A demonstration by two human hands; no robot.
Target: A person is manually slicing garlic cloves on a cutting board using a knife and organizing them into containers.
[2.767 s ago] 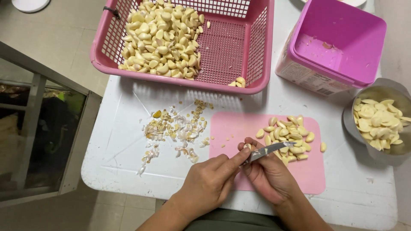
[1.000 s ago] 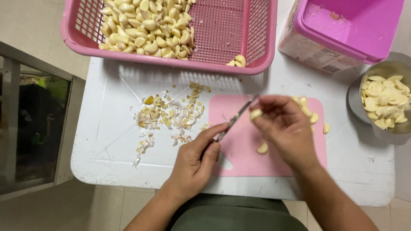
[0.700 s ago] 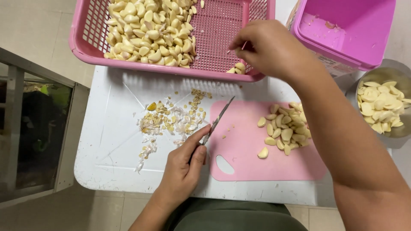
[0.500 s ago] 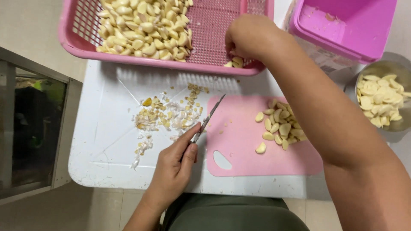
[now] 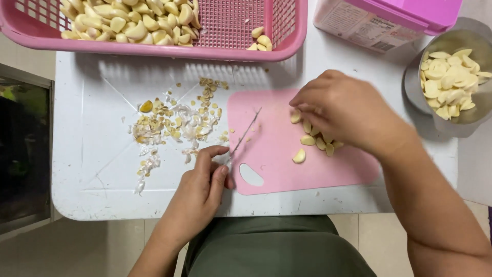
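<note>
— any packages up there?

— one, upper right of the frame: a pink tub point(image 5: 394, 18) with a white printed label along its side, standing just behind the cutting board.

— and the containers?

— a pink slatted basket point(image 5: 287, 43) runs across the top left, a heap of unpeeled garlic cloves point(image 5: 133, 20) in its left part and a few stray ones near its right wall. at the right edge a metal bowl point(image 5: 415, 87) holds peeled cloves.

— what about the hands?

— the left hand point(image 5: 197, 192), lower centre, is clenched on a small knife point(image 5: 243, 138); the blade slants up over the left edge of the pink cutting board point(image 5: 287, 174). the right hand point(image 5: 348, 110) lies over a small pile of peeled garlic point(image 5: 307, 139) on the board, fingers curled down among the cloves. whether it actually pinches one i cannot tell.

— anything around them?

— a scatter of skins and trimmings point(image 5: 174, 125) on the white table point(image 5: 87, 179), left of the board, just above the knife hand.
</note>
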